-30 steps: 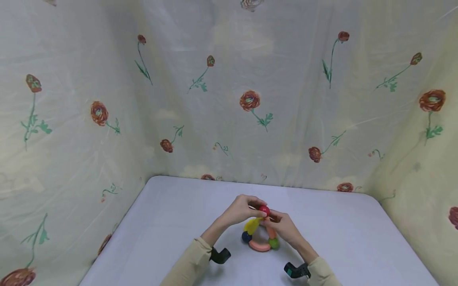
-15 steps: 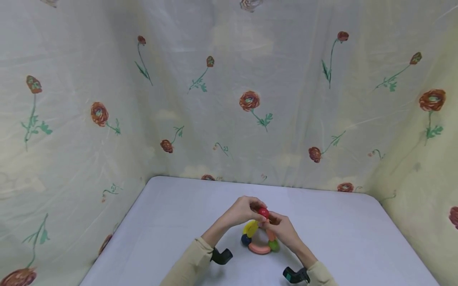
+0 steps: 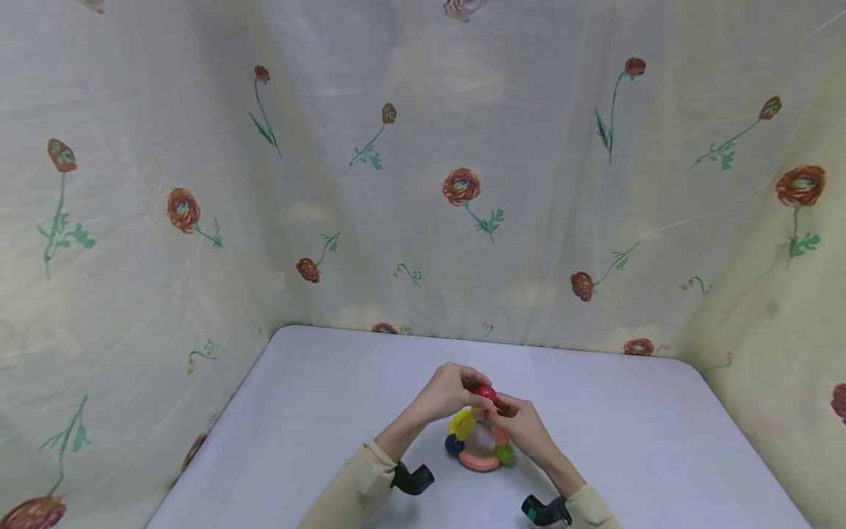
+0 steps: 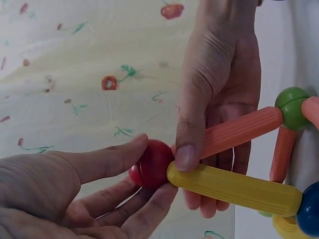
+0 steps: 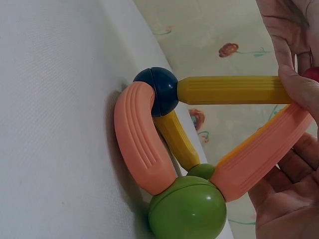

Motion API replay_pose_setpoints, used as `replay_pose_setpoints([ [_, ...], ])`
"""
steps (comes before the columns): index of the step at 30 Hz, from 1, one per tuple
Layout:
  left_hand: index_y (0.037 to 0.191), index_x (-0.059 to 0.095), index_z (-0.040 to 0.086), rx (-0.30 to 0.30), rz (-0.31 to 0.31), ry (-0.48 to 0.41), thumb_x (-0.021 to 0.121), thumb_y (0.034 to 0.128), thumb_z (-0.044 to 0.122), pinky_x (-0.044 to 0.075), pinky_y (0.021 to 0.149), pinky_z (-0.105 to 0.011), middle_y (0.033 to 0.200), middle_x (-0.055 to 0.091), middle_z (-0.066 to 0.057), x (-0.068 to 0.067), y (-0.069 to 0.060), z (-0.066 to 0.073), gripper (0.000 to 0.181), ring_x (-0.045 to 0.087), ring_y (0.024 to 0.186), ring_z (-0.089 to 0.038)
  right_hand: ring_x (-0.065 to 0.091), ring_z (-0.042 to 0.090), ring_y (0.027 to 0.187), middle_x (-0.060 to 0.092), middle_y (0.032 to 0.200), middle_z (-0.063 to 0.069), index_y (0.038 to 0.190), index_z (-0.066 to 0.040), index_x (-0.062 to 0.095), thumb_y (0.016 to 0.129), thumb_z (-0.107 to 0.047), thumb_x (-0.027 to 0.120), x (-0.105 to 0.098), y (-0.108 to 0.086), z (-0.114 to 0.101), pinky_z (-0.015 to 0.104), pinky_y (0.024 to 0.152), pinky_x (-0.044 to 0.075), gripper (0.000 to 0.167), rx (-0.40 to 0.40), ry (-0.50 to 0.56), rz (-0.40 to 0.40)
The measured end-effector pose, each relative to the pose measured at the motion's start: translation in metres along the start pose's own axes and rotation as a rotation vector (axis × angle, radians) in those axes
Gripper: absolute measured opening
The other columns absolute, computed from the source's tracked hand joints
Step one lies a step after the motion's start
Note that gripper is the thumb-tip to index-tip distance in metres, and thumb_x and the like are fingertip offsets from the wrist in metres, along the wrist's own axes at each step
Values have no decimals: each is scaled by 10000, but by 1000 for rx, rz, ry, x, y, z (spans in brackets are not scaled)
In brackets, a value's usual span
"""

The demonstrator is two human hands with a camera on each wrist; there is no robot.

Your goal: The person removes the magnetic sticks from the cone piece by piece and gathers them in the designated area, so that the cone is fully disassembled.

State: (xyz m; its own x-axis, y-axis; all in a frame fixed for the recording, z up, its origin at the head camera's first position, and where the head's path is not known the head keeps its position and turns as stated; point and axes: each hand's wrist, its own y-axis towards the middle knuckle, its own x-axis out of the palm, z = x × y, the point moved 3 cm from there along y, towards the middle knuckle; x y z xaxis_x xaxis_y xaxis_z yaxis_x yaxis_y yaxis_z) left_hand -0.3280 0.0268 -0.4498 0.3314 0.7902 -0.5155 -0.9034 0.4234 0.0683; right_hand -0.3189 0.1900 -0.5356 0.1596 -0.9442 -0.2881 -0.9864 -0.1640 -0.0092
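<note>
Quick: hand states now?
Left hand: closed, pinching the red ball.
Right hand: closed, holding the orange rod near its red ball end.

Red ball (image 5: 313, 74), cropped by the right edge of the right wrist view; front green ball (image 5: 187, 209), cropped below; second green ball (image 5: 201, 171), partly hidden behind it. Blue ball (image 4: 310, 209) and curved pink rod (image 4: 312, 110), both cut by the left wrist view's right edge. Straight pink rod (image 4: 244, 130), one end mostly hidden under the right hand (image 4: 214, 94).
</note>
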Motion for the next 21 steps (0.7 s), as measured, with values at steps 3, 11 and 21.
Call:
replay_pose_setpoints([
  [3, 1034, 732, 111, -1, 12, 12, 797, 792, 151, 549, 739, -223, 956, 703, 6, 1, -1, -1, 254, 606, 828, -96, 628, 194, 1059, 700, 1149, 76, 1252, -99, 642, 883, -247, 701, 0, 0, -2, 374, 949, 503, 402, 1, -1, 8],
  [11, 1068, 723, 101, 2, 23, 34, 779, 810, 151, 542, 740, -236, 985, 710, -9, 0, -3, 1, 268, 615, 865, -111, 629, 213, 1077, 695, 1158, 77, 1219, -117, 664, 884, -291, 697, 1, -1, -6, 411, 952, 508, 379, 7, -30, 29],
  [21, 1072, 713, 101, -4, 29, 0, 776, 817, 164, 527, 738, -238, 976, 699, 18, 1, -6, 1, 271, 602, 860, -96, 639, 231, 1095, 701, 1152, 88, 1201, -99, 675, 883, -243, 696, 2, -7, -17, 421, 958, 503, 350, -7, -39, 31],
])
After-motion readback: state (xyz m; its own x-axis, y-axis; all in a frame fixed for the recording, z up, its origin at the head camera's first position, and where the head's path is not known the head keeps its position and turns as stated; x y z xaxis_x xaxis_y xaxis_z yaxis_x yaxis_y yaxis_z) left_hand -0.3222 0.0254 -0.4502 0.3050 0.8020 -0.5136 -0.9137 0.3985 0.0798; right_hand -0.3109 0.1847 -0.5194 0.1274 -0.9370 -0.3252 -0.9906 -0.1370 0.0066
